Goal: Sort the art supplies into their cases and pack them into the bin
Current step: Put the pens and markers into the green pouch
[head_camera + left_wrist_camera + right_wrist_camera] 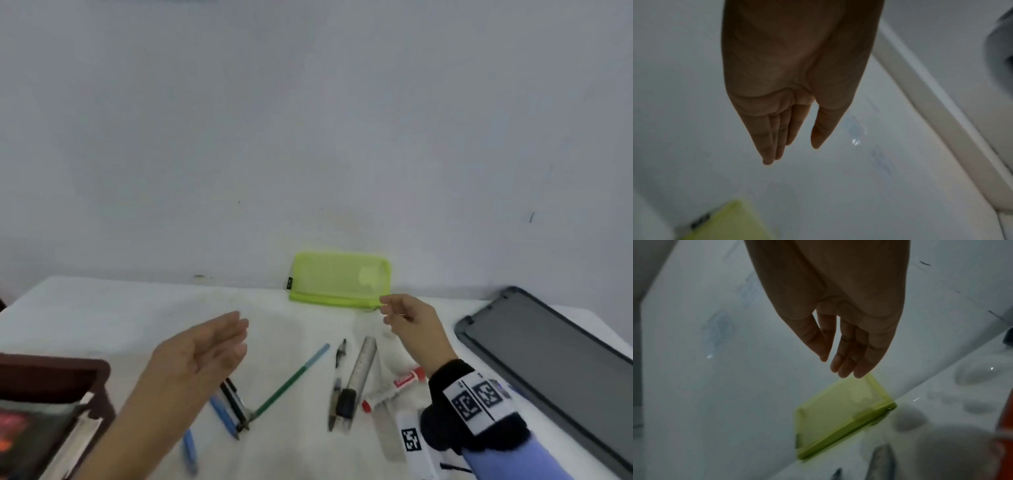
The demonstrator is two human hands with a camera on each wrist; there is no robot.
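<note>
Both hands hang above the white bench (pixel 102 308), neither holding anything. L hand (pixel 202 353) is flat, fingers straight and together, over the near-left part of the bench, above a cluster of blue and black pens (pixel 229 407). R hand (pixel 411 329), fingers loose and relaxed, is just in front of the lime-green mesh zip pouch (pixel 339 277), near its right end w/o touching.

Pouch leans upright against the wall at the bench's back edge. Btwn the hands lie a green-and-blue marker (pixel 291 380), a dark pen (pixel 337 383), a steel ruler (pixel 361 370) and a red-and-white glue tube (pixel 394 387), all near the front.

Dark grey plastic bin lid (pixel 555 373) fills the right edge; a brown-rimmed case (pixel 51 370) sits at the left edge. Open bench runs across the back-left, from the pouch to the far-left corner.
</note>
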